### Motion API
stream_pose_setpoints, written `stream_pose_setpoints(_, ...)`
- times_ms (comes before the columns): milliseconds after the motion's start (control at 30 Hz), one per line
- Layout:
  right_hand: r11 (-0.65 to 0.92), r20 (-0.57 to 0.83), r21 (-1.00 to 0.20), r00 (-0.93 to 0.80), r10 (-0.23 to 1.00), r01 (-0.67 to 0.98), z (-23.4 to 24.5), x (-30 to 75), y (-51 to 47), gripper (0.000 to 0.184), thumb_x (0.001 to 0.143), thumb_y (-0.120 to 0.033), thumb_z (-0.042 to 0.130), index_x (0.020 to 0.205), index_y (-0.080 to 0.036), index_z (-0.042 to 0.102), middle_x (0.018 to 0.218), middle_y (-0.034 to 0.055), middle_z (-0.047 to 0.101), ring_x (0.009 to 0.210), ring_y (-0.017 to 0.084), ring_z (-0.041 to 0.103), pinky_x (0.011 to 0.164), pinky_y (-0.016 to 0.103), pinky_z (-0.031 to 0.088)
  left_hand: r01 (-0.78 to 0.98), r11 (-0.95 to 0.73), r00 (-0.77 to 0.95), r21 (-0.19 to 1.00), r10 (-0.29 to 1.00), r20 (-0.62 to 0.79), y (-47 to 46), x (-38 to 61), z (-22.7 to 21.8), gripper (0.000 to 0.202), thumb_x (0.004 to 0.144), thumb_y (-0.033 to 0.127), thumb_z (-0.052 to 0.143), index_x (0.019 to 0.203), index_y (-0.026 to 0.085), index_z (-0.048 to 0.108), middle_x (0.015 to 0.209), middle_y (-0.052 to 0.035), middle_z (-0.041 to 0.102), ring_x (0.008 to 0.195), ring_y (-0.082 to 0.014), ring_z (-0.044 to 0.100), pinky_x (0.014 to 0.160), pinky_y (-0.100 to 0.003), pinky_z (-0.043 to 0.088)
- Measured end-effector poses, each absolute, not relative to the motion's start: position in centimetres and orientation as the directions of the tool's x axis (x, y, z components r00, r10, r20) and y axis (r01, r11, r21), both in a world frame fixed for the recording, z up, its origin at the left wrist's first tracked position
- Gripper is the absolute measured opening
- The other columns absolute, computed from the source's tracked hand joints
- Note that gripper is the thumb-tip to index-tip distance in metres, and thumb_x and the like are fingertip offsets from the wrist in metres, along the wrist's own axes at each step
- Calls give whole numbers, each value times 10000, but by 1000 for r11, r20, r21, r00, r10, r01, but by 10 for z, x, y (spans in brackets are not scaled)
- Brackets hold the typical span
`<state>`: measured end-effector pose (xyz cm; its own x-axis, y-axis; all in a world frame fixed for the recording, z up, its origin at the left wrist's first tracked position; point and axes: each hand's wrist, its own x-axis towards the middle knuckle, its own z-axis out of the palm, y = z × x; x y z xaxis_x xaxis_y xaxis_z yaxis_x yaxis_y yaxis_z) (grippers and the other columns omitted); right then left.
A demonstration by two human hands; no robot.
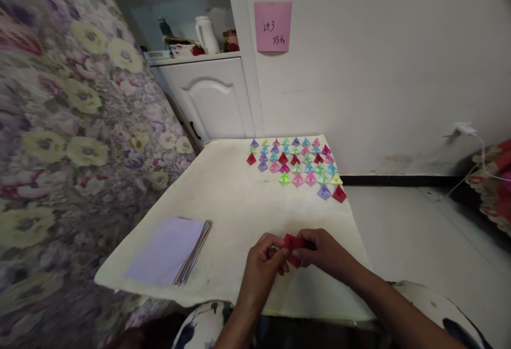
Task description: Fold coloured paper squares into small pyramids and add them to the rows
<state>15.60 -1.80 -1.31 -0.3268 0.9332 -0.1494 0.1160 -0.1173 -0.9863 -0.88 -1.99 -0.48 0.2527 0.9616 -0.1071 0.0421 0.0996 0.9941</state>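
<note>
My left hand (261,266) and my right hand (325,253) meet over the near edge of a small cream table (231,194). Both pinch a small folded red paper piece (293,245) between their fingertips, just above the tabletop. At the far end of the table lie several rows of small folded paper shapes (297,165) in red, pink, purple, green and blue. A stack of coloured paper sheets (171,250), lilac on top, rests on the table to the left of my hands.
A bed with a floral cover (67,141) runs along the table's left side. A white wall with a pink note (273,26) stands behind. A white cabinet (207,96) holds a jug and clutter. Bare floor (419,237) lies to the right, with a charger cable.
</note>
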Motion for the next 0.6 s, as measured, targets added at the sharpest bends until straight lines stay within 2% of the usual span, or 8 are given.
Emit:
stream_pose_setpoints(100,-38,-96,-980,-301,949,193,-7,157,-19,46,719,-177,542,690,-151,569,624,-3,595,583,116,545,548,220,407,34,51,199,998,978,-56,-20,-9,-3,139,700,277,638,679,143,607,1000,-51,560,503,-61,528,502,-229,430)
stream_pose_setpoints(133,-13,-79,-974,-283,956,228,-6,157,-19,55,725,-172,535,688,-153,572,625,-3,596,584,115,541,545,218,399,47,52,199,998,978,-61,-20,-9,-3,130,703,270,634,688,143,611,1041,-58,553,509,-58,527,510,-230,430)
stream_pose_setpoints(167,7,-64,-966,-264,962,259,-6,156,-20,63,727,-166,531,681,-155,572,619,-5,594,580,114,534,540,217,390,68,64,205,996,976,-77,-20,-10,-4,123,712,266,623,701,144,611,1002,-58,576,511,-64,524,510,-228,421)
stream_pose_setpoints(233,30,-39,-957,-231,972,289,-7,154,-21,65,723,-155,533,668,-161,566,602,-14,583,572,111,522,530,213,378,115,89,218,989,969,-113,-20,-11,-7,115,736,260,596,716,147,600,780,-29,617,523,-90,518,501,-218,390)
stream_pose_setpoints(300,30,-26,-964,-210,977,263,-10,152,-21,46,714,-142,538,683,-167,561,604,-22,578,570,107,519,528,209,381,137,86,216,987,970,-115,-21,-11,-10,115,751,252,580,700,149,581,609,6,581,552,-109,510,517,-214,375)
stream_pose_setpoints(367,20,-18,-978,-181,983,206,-12,149,-22,76,698,-126,548,753,-177,561,629,-29,580,577,108,526,529,209,396,113,59,199,992,977,-81,-22,-10,-12,120,751,242,584,676,151,561,593,18,565,583,-108,503,552,-213,378)
stream_pose_setpoints(500,10,-4,-987,-84,996,162,-11,145,-24,383,655,-99,581,1017,-209,528,618,-58,549,551,112,530,517,220,416,-2,63,178,998,982,-62,-24,-5,-9,117,739,210,592,665,160,516,598,34,544,582,-102,503,559,-212,384)
stream_pose_setpoints(600,-15,-26,-993,-89,996,118,-9,144,-24,409,655,-109,587,1047,-203,520,606,-60,544,530,115,542,518,234,434,-88,84,160,993,985,-69,-25,-2,-9,118,729,177,594,817,179,515,606,49,541,570,-105,518,548,-215,397)
